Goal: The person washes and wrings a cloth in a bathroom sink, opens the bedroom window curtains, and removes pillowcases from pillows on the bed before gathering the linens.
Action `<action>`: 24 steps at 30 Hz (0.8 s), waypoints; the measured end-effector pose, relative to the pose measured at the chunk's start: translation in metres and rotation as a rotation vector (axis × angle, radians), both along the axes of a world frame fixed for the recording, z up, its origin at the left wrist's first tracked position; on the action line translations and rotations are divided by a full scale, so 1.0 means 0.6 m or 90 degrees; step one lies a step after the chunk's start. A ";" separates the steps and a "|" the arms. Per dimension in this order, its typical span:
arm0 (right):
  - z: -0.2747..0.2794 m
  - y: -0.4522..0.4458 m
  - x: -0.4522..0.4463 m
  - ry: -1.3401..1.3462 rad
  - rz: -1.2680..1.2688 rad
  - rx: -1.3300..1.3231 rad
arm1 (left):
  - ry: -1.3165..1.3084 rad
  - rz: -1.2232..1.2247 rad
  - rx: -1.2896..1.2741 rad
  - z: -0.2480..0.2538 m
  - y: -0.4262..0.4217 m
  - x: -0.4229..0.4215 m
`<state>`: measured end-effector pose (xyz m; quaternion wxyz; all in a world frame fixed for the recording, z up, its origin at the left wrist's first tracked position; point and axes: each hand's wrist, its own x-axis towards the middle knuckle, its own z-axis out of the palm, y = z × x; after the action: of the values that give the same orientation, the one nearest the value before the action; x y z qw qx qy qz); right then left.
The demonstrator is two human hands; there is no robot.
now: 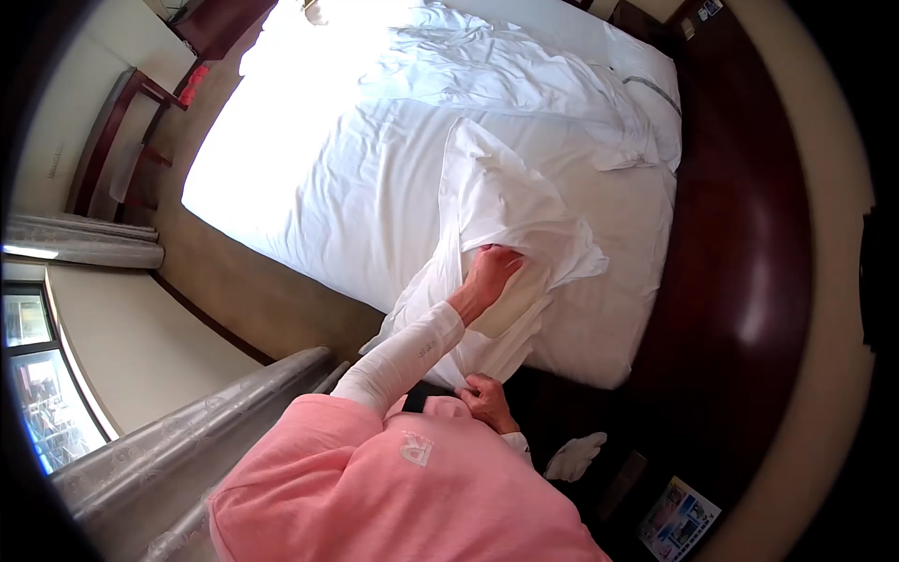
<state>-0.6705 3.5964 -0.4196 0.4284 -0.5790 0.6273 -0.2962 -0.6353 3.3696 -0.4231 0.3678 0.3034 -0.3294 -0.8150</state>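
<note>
A white pillowcase (496,192) lies crumpled at the near side of the bed, with a cream-coloured pillow (513,304) partly showing at its opening. My left hand (493,273) reaches forward to the mouth of the pillowcase. Its fingers are closed on the cloth there, their tips partly hidden by the fold. Close to my waist, my right hand (487,401) is closed on the near end of the white cloth, which stretches between the two hands. How far the pillow sits inside is hidden.
The bed (328,201) carries a rumpled white duvet (534,70) at its far side. A dark red headboard panel (749,234) runs along the right. A white cloth item (576,457) and a printed card (679,520) lie at lower right. Curtains (178,459) hang left.
</note>
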 end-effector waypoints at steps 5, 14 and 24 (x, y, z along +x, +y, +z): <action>0.050 0.024 -0.049 0.088 -0.206 -0.106 | -0.032 0.043 -0.141 0.116 0.114 0.074; 0.214 -0.032 -0.160 0.436 -0.346 -0.614 | -0.197 0.067 -0.920 0.280 0.189 0.070; 0.329 -0.017 -0.234 0.211 -0.693 -0.579 | -0.468 -0.273 -0.681 0.350 0.258 0.021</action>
<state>-0.8110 3.5859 -0.2220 -0.1630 -0.3429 0.6979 -0.6073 -0.6227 3.5244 -0.2129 0.1617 0.2647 -0.8434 -0.4388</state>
